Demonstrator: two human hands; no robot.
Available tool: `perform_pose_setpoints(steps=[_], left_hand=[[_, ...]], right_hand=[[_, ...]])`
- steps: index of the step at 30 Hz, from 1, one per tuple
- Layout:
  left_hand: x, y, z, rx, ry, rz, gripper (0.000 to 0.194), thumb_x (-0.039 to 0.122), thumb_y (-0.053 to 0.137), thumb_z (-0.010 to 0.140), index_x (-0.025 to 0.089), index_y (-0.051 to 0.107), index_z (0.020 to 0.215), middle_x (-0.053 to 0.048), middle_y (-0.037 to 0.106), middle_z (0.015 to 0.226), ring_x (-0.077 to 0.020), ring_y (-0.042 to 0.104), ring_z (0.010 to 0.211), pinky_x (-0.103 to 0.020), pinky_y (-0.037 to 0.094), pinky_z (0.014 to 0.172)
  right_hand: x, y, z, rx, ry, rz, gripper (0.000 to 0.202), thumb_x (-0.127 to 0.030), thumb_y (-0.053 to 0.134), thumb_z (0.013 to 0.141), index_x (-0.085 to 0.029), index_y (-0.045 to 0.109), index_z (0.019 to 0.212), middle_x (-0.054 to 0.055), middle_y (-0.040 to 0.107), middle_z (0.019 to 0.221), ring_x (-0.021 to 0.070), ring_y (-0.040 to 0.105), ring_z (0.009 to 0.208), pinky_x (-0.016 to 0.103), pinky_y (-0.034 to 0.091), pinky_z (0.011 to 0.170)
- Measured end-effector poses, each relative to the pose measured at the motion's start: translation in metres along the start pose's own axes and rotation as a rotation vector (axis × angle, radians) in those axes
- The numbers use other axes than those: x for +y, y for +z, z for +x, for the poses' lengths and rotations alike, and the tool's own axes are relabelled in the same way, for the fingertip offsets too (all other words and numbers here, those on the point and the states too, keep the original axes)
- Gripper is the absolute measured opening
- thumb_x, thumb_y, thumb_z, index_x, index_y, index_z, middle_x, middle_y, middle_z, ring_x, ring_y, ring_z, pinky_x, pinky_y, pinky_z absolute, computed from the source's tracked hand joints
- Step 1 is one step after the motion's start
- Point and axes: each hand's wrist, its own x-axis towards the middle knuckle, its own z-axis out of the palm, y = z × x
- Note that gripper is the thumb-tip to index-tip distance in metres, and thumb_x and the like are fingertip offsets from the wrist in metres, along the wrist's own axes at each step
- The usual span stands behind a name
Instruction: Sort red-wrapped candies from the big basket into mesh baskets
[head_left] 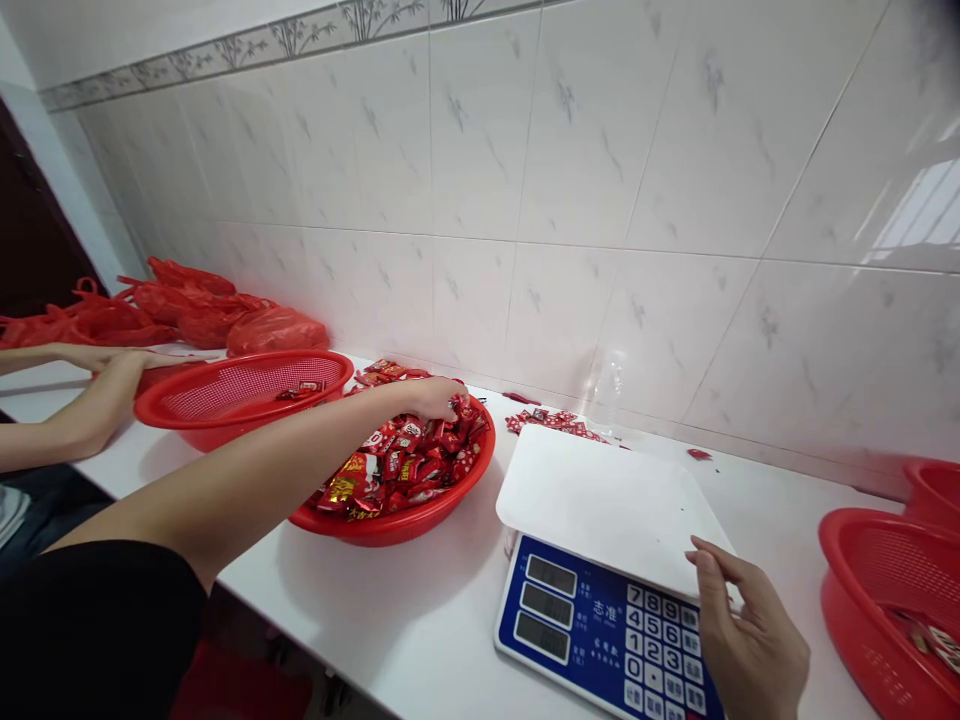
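My left hand [435, 398] reaches over a red basket [390, 530] heaped with small red and gold wrapped snack packets [397, 465]. Its fingers curl down onto packets near the basket's far right side, and the fingertips are partly hidden. At the right, my right hand [750, 630] is over the near right corner of the scale's white pan [607, 500], thumb and forefinger pressed close together. Whatever lies between them, if anything, is too small to make out. Below the pan is the scale's blue keypad panel [600, 625] with three displays.
Left of the packets stands another red basket [240, 390] holding a few packets. Tied red plastic bags [195, 305] lie farther left, near another person's arms [90, 400]. Patterned packets [555, 424] lie behind the scale. More red baskets [885, 600] stand at the right. A tiled wall backs the table.
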Motion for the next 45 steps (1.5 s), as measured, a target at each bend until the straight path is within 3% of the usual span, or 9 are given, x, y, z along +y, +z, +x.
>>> perform_pose_setpoints(steps=[4, 9, 13, 17, 21, 25, 33, 38, 45], left_hand=[[0.033, 0.003, -0.006, -0.128, 0.04, -0.251, 0.038, 0.019, 0.058, 0.074, 0.021, 0.057, 0.112, -0.001, 0.071, 0.086, -0.0172, 0.066, 0.071, -0.026, 0.051, 0.067], [0.09, 0.035, 0.003, -0.205, 0.092, -0.525, 0.028, 0.021, 0.055, 0.081, 0.019, 0.054, 0.109, -0.001, 0.065, 0.078, -0.0142, 0.065, 0.062, -0.026, 0.055, 0.06], [0.123, 0.06, 0.018, -0.186, 0.146, -0.505, 0.027, 0.026, 0.055, 0.083, 0.017, 0.055, 0.108, -0.007, 0.063, 0.1, -0.0133, 0.064, 0.073, -0.023, 0.056, 0.058], [0.133, 0.069, 0.024, -0.235, 0.211, -0.459, 0.033, 0.031, 0.059, 0.08, 0.019, 0.057, 0.11, -0.008, 0.064, 0.107, -0.0161, 0.065, 0.08, -0.024, 0.056, 0.062], [0.13, 0.068, 0.022, -0.264, 0.254, -0.43, 0.038, 0.034, 0.059, 0.078, 0.02, 0.058, 0.114, -0.008, 0.063, 0.113, -0.0187, 0.065, 0.089, -0.024, 0.055, 0.065], [0.114, 0.058, 0.023, -0.19, 0.235, -0.327, 0.035, 0.033, 0.053, 0.082, 0.021, 0.058, 0.114, -0.006, 0.063, 0.114, -0.0171, 0.064, 0.095, -0.02, 0.053, 0.064], [0.034, 0.021, 0.026, -0.016, -0.075, -0.029, 0.03, 0.022, 0.055, 0.075, 0.016, 0.061, 0.104, -0.007, 0.07, 0.098, -0.0201, 0.065, 0.085, -0.025, 0.05, 0.071], [0.01, 0.032, 0.026, -0.072, -0.138, 0.122, 0.035, 0.033, 0.067, 0.067, 0.016, 0.065, 0.097, -0.009, 0.07, 0.104, -0.0263, 0.063, 0.097, -0.029, 0.048, 0.083], [0.025, 0.059, 0.034, -0.009, -0.238, 0.201, 0.067, 0.035, 0.074, 0.059, 0.01, 0.054, 0.119, -0.022, 0.055, 0.128, -0.0356, 0.06, 0.106, -0.038, 0.049, 0.084]], right_hand=[[0.002, 0.0, 0.0, 0.004, -0.01, 0.045, 0.035, -0.048, 0.049, 0.089, -0.018, 0.067, 0.093, 0.008, 0.071, 0.09, 0.0232, 0.065, 0.085, 0.032, 0.05, 0.071], [0.002, 0.002, 0.002, 0.015, -0.02, 0.085, 0.032, -0.045, 0.05, 0.09, -0.017, 0.067, 0.091, 0.007, 0.07, 0.085, 0.0206, 0.064, 0.079, 0.031, 0.049, 0.069], [0.003, 0.003, 0.003, 0.012, -0.018, 0.145, 0.029, -0.04, 0.052, 0.09, -0.017, 0.067, 0.093, 0.007, 0.069, 0.084, 0.0192, 0.064, 0.08, 0.029, 0.048, 0.071], [0.002, 0.005, 0.003, 0.006, -0.026, 0.151, 0.026, -0.037, 0.052, 0.09, -0.017, 0.067, 0.095, 0.006, 0.069, 0.085, 0.0166, 0.063, 0.077, 0.027, 0.049, 0.071], [0.001, 0.006, 0.003, 0.007, -0.032, 0.163, 0.023, -0.036, 0.052, 0.091, -0.018, 0.067, 0.096, 0.004, 0.069, 0.083, 0.015, 0.063, 0.075, 0.025, 0.048, 0.069], [0.001, 0.005, 0.002, 0.005, -0.034, 0.179, 0.022, -0.035, 0.053, 0.09, -0.019, 0.067, 0.095, 0.004, 0.069, 0.083, 0.0146, 0.063, 0.075, 0.024, 0.048, 0.069], [0.001, 0.002, 0.001, 0.022, -0.081, 0.146, 0.021, -0.036, 0.054, 0.09, -0.019, 0.067, 0.094, 0.004, 0.07, 0.085, 0.0147, 0.063, 0.074, 0.023, 0.048, 0.067], [-0.001, 0.001, 0.002, 0.014, -0.086, 0.121, 0.024, -0.038, 0.052, 0.091, -0.019, 0.067, 0.093, 0.004, 0.07, 0.084, 0.0152, 0.064, 0.073, 0.023, 0.048, 0.064], [-0.002, 0.004, 0.0, -0.013, -0.001, 0.147, 0.029, -0.043, 0.051, 0.09, -0.02, 0.067, 0.094, 0.004, 0.07, 0.081, 0.0158, 0.065, 0.072, 0.023, 0.049, 0.062]])
